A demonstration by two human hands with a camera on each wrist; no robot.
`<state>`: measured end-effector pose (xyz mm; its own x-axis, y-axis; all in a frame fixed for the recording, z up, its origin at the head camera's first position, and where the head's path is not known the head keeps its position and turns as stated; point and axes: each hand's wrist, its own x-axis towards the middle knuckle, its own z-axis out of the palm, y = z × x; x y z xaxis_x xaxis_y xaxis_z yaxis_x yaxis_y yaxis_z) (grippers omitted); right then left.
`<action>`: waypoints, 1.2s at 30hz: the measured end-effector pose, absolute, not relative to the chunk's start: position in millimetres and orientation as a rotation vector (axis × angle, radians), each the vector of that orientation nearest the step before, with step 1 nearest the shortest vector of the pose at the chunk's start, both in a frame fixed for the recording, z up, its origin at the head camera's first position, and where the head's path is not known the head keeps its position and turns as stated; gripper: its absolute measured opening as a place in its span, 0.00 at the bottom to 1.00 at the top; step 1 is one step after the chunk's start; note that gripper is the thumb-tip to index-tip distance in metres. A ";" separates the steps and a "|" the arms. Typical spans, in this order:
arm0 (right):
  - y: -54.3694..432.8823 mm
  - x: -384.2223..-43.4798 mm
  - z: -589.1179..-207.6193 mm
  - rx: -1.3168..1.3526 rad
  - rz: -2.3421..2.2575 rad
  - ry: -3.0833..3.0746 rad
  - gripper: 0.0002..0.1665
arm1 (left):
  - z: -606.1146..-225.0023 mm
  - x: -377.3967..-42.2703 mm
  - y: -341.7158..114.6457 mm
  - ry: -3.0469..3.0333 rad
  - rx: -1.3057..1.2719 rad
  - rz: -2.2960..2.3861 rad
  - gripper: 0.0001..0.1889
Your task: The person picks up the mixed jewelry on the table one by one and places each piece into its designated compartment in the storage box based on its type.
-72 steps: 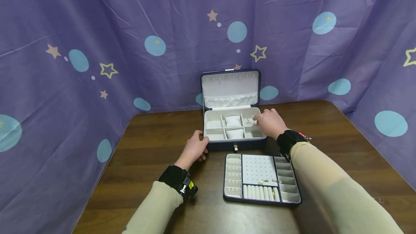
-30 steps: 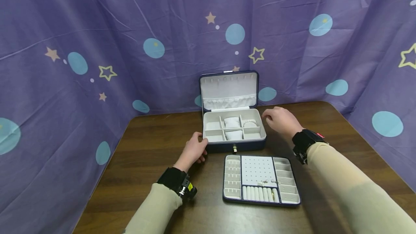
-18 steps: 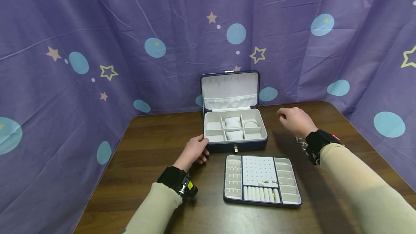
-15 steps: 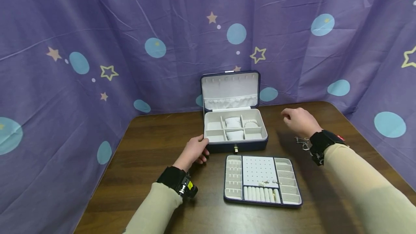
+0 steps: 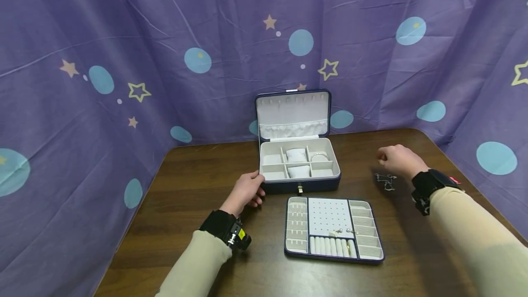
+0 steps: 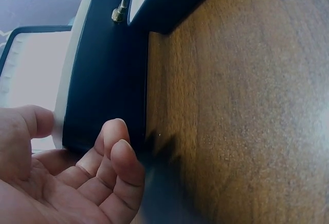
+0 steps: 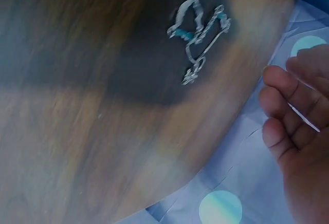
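A dark blue jewelry box [image 5: 299, 184] stands with its lid raised at the table's far side. My left hand [image 5: 246, 190] holds its front left corner; in the left wrist view the thumb lies on the pale rim and the other fingers curl beside the outer wall. My right hand [image 5: 400, 158] hovers over the table to the right, fingers loosely bent and nothing visible in them. Below it lies a silver chain bracelet [image 7: 198, 34] with turquoise parts. A thin bangle [image 5: 319, 156] sits in the box's back right compartment.
In front of the box lies a removable tray [image 5: 328, 214] with ring rolls, small compartments and an earring panel bearing earrings; one gold ring [image 5: 349, 246] is in the rolls. Two white cushions fill the box's middle compartments. A purple curtain [image 5: 231, 22] hangs behind the wooden table [image 5: 198, 168].
My right hand has let go of the bangle in the back right compartment and moved away to the right, uncovering the chain bracelet on the table. The left hand stays at the box corner.
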<state>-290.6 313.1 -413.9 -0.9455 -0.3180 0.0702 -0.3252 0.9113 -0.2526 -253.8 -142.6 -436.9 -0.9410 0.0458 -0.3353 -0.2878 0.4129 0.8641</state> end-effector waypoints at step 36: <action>315.2 -274.0 -442.0 0.562 0.223 -3.216 0.09 | -437.0 -248.0 -141.8 2.439 -0.210 1.514 0.32</action>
<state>-274.0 315.2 -442.0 -0.9328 -0.3450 -0.1045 -0.3273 0.9320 -0.1557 -248.0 -141.8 -437.0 -0.9551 0.0150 -0.2959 -0.2585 0.4454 0.8572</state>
